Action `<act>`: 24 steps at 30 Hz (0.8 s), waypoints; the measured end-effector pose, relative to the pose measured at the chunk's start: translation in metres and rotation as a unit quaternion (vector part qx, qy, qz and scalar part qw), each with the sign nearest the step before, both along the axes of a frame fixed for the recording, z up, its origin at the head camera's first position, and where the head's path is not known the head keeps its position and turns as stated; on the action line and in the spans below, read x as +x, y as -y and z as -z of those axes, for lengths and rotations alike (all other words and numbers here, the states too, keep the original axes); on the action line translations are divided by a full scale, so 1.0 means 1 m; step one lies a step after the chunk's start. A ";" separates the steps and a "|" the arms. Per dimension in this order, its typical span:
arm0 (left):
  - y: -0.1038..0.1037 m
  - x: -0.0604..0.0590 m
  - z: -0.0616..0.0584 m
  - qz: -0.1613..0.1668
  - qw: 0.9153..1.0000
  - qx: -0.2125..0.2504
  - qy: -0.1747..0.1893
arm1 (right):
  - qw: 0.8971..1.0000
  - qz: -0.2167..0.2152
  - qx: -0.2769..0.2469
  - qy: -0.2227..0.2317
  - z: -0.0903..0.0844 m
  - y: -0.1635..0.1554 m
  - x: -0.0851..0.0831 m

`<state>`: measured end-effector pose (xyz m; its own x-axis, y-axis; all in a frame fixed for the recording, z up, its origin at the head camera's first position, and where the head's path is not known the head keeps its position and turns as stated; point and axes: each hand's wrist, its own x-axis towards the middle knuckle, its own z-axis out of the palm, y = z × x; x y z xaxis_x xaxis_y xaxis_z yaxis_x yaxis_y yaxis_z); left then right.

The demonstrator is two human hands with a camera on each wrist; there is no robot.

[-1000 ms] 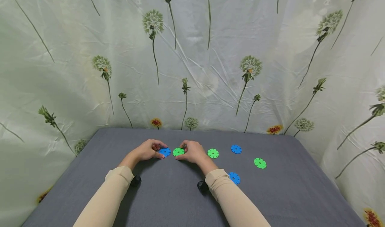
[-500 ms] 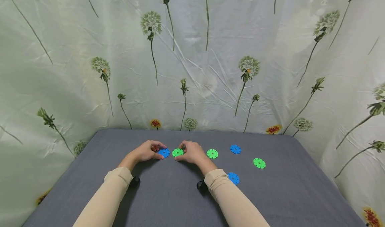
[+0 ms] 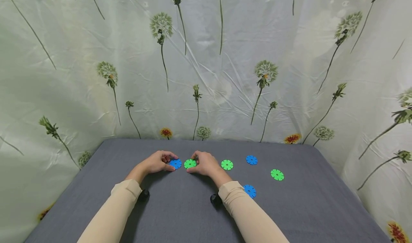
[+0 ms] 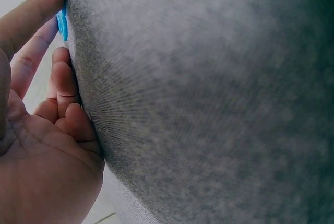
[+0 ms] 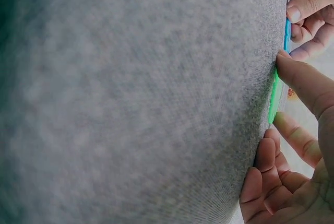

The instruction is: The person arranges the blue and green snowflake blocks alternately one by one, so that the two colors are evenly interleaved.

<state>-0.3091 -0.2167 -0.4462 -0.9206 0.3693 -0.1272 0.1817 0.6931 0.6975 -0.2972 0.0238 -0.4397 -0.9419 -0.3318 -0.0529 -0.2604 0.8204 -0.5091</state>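
My left hand (image 3: 157, 162) rests on the grey table (image 3: 180, 214) and pinches the edge of a blue notched disc (image 3: 176, 163) between thumb and forefinger. My right hand (image 3: 206, 163) pinches a green notched disc (image 3: 190, 163) the same way. Both discs lie flat, side by side, almost touching. In the left wrist view the left hand (image 4: 36, 130) has its thumb on the thin edge of the blue disc (image 4: 61, 20), the other fingers curled on the cloth. In the right wrist view the right hand (image 5: 297, 156) holds the green disc (image 5: 273, 98) edge-on, with the blue disc (image 5: 287, 36) just beyond.
More discs lie to the right: a green disc (image 3: 226, 164), a blue disc (image 3: 251, 159), another green disc (image 3: 277, 174) and a blue disc (image 3: 249, 191) by my right sleeve. A flowered curtain (image 3: 206, 75) hangs round the table's far and side edges.
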 end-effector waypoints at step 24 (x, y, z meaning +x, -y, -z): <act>0.001 -0.004 0.003 -0.004 1.000 -0.015 -0.014 | 0.995 -0.078 -0.051 0.031 -0.029 -0.052 0.010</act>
<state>-0.3127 -0.2176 -0.4489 -0.9270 0.3578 -0.1128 0.1942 0.7149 0.6717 -0.2867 0.0753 -0.4111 -0.8745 -0.4803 -0.0676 -0.3459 0.7152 -0.6073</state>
